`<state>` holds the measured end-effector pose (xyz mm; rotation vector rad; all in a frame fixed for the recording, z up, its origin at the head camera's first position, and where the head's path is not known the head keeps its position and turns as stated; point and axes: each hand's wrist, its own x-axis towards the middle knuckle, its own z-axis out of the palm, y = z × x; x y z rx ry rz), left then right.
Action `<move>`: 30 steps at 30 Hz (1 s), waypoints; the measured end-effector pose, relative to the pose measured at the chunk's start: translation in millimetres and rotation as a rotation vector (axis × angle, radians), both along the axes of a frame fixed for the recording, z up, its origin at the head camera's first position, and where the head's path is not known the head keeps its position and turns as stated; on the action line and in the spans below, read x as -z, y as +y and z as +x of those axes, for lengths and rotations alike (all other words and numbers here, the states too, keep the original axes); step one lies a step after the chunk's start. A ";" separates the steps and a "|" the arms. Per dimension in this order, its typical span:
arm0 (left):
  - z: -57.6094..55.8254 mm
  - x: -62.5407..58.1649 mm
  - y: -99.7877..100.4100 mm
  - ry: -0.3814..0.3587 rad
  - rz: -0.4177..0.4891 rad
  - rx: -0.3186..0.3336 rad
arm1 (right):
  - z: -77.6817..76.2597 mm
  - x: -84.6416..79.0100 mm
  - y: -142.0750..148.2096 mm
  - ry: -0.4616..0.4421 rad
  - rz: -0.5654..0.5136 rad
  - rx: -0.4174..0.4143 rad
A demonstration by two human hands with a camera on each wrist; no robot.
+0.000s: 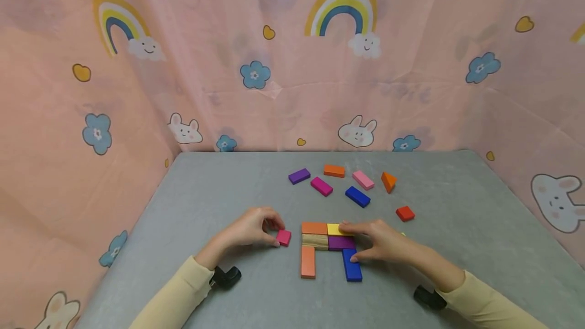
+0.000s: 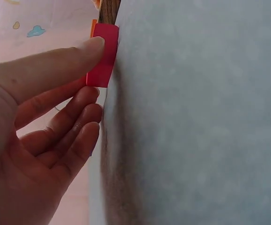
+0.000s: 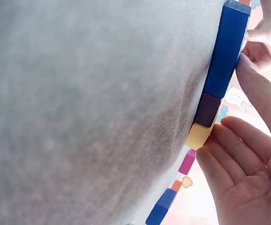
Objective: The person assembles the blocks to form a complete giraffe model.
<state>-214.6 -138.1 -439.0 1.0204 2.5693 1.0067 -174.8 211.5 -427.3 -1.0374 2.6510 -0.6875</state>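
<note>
Between thumb and fingers, my left hand pinches a pinkish-red square block, just left of a group of flat blocks. In the left wrist view the thumb presses the face of that block. The group has an orange block and a yellow block on top, a wood-grain block and a purple block below. A salmon block and a blue block extend down like legs. My right hand touches the yellow block with its fingers and the blue leg with its thumb.
Behind the group lie loose blocks: purple, magenta, orange, light pink, blue, an orange triangle and a red piece. A yellow bit peeks out behind my right hand.
</note>
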 end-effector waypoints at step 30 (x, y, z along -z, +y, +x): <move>33.5 -12.4 5.5 0.029 0.006 0.106 | -0.1 0.8 1.4 0.002 -0.004 0.006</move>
